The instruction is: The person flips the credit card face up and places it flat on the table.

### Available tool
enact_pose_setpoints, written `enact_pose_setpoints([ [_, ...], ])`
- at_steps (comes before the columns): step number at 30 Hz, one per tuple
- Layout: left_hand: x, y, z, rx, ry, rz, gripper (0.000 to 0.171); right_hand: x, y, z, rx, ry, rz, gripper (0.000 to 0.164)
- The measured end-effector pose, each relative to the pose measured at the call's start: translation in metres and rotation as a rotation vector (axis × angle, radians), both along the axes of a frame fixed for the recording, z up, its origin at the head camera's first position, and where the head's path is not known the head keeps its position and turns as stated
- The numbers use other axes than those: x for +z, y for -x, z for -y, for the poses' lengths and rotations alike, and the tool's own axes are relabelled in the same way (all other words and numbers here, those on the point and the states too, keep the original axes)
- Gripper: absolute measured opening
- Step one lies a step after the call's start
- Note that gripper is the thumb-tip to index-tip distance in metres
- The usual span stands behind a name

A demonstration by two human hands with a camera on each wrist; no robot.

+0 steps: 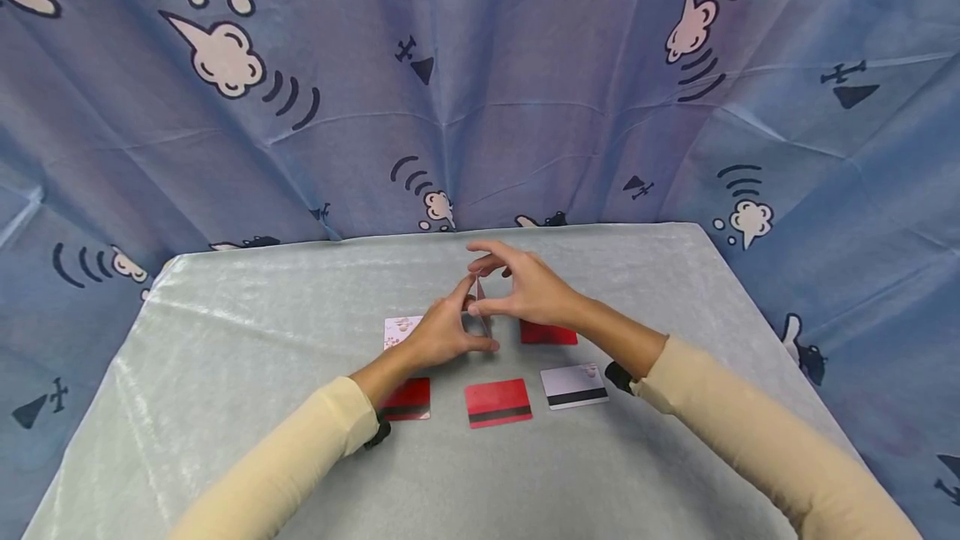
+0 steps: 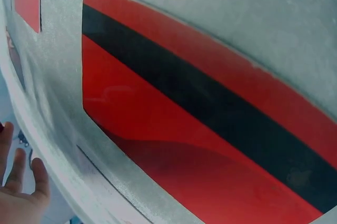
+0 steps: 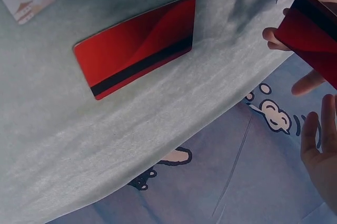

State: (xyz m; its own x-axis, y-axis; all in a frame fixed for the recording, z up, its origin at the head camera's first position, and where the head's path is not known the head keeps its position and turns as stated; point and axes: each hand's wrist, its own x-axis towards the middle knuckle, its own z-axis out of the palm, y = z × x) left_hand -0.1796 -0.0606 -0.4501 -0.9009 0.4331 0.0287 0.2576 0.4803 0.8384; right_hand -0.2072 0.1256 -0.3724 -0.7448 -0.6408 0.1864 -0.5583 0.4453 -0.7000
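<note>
Over the middle of the grey cloth-covered table [image 1: 225, 373], my two hands meet and hold two cards on edge, leaning against each other. My left hand [image 1: 450, 332] pinches the upright red card with a black stripe [image 3: 310, 40]. My right hand [image 1: 525, 290] pinches the top of a white card [image 1: 478, 286] between thumb and forefinger. Part of both cards is hidden by fingers. In the left wrist view only fingertips [image 2: 18, 182] show beside a flat red striped card [image 2: 200, 129].
Flat cards lie around my hands: a white patterned one [image 1: 397, 330], a red striped one [image 1: 408, 398] under my left forearm, a red striped one [image 1: 498, 402], a white striped one [image 1: 573, 386] and a red one [image 1: 549, 333]. A blue printed curtain [image 1: 480, 107] backs the table.
</note>
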Motion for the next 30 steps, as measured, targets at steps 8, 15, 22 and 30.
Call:
enact_pose_setpoints([
  [8,-0.001,0.001,0.002,0.012,0.004,-0.009,0.11,0.001,0.0,-0.003,0.005,-0.017,-0.005,0.076],
  [15,0.003,0.002,0.006,0.015,0.051,-0.003,0.109,0.0,0.002,-0.006,0.0,-0.016,-0.02,0.075],
  [22,0.007,0.003,0.01,0.022,0.102,-0.046,0.112,-0.001,0.003,-0.011,-0.001,-0.023,0.007,0.075],
  [30,0.006,0.003,0.016,0.04,0.159,-0.074,0.112,-0.005,0.003,-0.021,-0.01,-0.054,0.042,0.076],
])
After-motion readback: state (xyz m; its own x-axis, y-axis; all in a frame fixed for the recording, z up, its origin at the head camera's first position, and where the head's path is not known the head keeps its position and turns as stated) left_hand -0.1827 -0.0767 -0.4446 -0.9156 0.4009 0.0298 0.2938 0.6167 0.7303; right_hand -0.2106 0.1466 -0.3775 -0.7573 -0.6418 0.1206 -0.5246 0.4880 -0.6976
